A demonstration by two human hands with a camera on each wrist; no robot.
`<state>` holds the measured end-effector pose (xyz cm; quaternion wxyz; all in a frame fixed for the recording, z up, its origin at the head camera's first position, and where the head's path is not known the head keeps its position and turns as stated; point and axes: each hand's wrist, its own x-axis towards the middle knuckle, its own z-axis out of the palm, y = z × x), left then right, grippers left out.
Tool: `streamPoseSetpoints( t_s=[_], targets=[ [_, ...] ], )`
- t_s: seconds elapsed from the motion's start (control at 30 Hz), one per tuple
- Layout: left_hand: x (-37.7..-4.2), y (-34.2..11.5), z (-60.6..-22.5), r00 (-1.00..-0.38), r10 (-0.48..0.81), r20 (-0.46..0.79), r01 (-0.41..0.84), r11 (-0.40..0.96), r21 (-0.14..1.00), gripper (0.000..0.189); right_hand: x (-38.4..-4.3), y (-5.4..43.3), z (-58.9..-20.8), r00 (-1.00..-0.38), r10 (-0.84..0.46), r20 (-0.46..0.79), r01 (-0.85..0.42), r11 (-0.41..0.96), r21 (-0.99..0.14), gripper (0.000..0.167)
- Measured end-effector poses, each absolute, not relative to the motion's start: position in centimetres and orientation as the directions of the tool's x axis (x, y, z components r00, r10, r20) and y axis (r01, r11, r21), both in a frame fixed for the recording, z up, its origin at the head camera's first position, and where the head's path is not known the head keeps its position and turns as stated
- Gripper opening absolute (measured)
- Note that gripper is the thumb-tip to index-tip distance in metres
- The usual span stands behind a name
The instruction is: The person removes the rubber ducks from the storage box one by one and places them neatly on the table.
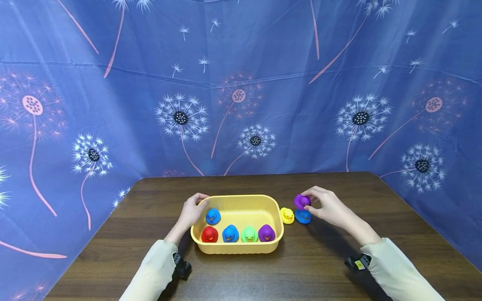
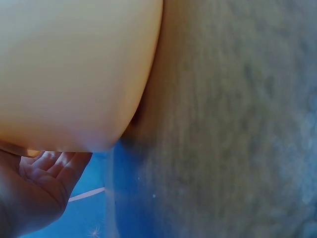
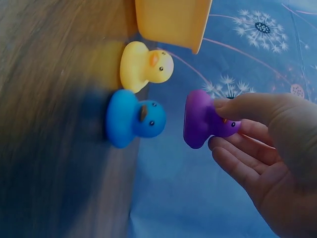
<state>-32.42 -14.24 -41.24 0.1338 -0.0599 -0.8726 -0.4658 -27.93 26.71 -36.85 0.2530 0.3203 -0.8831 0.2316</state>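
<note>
While I work the right hand beyond the tub's right end, its thumb and fingertips pinch a purple duck, raised off the table. Below it I see a loose blue duck next to a yellow duck, which stands just beside the tub. With the left hand I grip the tub's back left corner, fingers behind the wall, their tips hidden. Inside, a red duck, a front blue duck, a green duck and a second purple duck line the front; a back blue duck sits behind the red one.
</note>
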Motion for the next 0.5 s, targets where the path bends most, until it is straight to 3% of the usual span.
streamPoseSetpoints(
  t_s=[0.5],
  targets=[
    [-32.3,-14.3,-41.1,-0.958,-0.019,0.285,0.227,0.557,0.799,0.016,-27.9,28.2,-37.5,-0.699,-0.416,0.582,-0.643,0.722,-0.255,0.033]
  ],
)
